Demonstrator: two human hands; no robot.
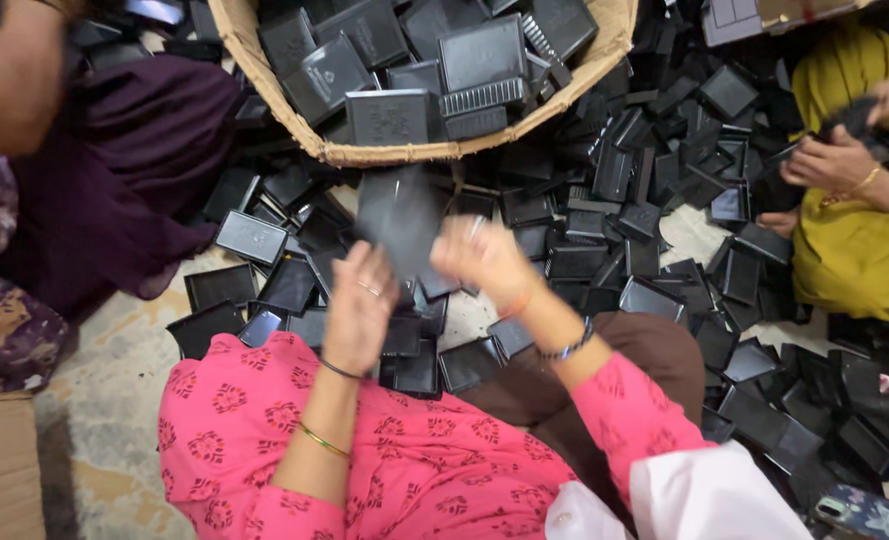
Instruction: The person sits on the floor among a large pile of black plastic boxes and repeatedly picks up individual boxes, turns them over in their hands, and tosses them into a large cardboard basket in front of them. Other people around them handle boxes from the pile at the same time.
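The flat black plastic piece (399, 225) just below the woven cane basket (604, 50) is motion-blurred; the basket's top is cut off.

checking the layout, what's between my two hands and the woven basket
In the head view, a blurred flat black plastic piece, raised at the left hand and right hand, with loose black trays piled on the floor up to the basket.

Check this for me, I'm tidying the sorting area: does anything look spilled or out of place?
Yes. Black plastic trays lie scattered in a loose heap across the floor, not in the woven basket. Both hands hold one blurred tray.
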